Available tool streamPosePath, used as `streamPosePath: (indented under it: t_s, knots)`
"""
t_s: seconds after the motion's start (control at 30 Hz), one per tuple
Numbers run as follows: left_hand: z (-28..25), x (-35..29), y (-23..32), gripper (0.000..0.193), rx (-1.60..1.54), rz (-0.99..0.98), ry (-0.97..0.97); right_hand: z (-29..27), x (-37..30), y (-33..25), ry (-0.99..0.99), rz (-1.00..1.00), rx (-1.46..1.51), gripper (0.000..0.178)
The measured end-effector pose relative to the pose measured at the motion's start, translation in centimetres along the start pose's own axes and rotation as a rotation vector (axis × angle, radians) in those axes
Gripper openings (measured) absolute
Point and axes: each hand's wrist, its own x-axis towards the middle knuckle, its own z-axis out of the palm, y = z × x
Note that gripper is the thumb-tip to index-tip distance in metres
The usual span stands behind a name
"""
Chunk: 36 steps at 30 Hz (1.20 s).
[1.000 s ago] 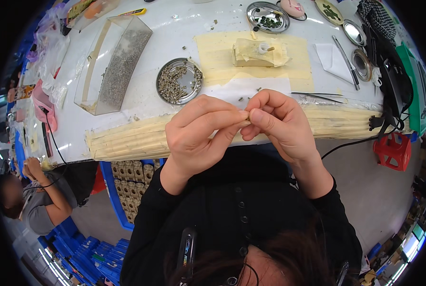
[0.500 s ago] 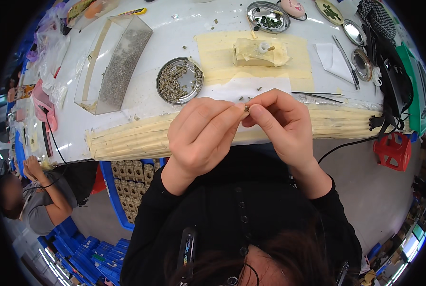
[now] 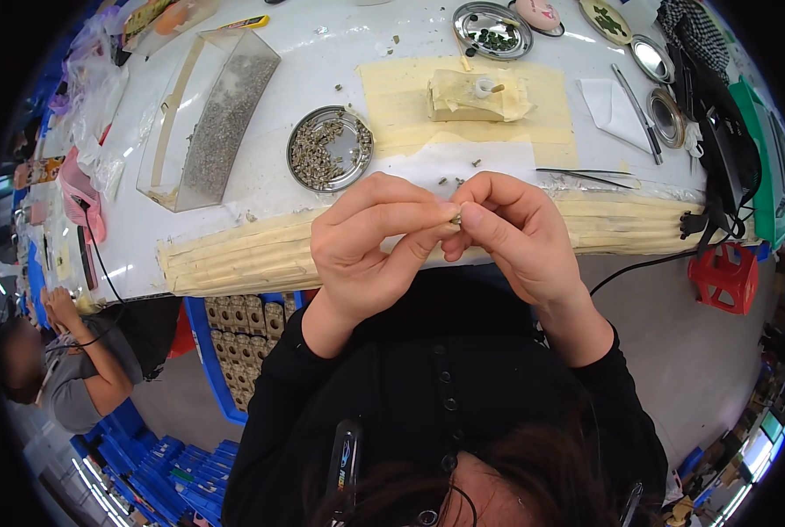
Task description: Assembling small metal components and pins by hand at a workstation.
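Above the table's near edge, my left hand and my right hand meet at the fingertips. A tiny metallic part is pinched there between the thumbs and forefingers; the fingers cover most of it. Several similar small parts lie on the white paper just beyond my hands. To the left of that paper, a round metal dish holds a heap of such parts.
A clear bin with grey granules stands at left. Beyond my hands sits a tape-covered block. Dark tweezers lie at right, a plate with green pieces farther back. Below left is a blue crate; another person sits far left.
My left fingers have curled and shifted, so the thumb now shows below the forefinger. The small part sits slightly lower, turned between the fingertips. My right hand has barely moved.
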Motion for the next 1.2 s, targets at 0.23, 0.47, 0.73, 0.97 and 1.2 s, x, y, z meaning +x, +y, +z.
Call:
streamPosePath:
  t_s: [0.23, 0.47, 0.73, 0.97, 1.2]
  knots:
    - [-0.2, 0.2, 0.2, 0.017, 0.049, -0.020, 0.002, 0.1, 0.1, 0.4, 0.042, 0.001, 0.013, 0.014]
    - [-0.1, 0.5, 0.8, 0.023, 0.432, 0.194, 0.013, 0.3, 0.2, 0.6, 0.090, -0.187, -0.190, 0.012]
    - [-0.5, 0.7, 1.0, 0.022, 0.327, 0.120, -0.030, 0.2, 0.2, 0.0, 0.058, -0.133, -0.154, 0.013]
    - [-0.2, 0.2, 0.8, 0.021, 0.158, 0.000, 0.002, -0.1, 0.1, -0.1, 0.044, 0.004, -0.022, 0.013]
    - [-0.4, 0.7, 1.1, 0.024, 0.445, 0.231, -0.019, -0.3, 0.5, 0.1, -0.003, -0.032, 0.003, 0.011]
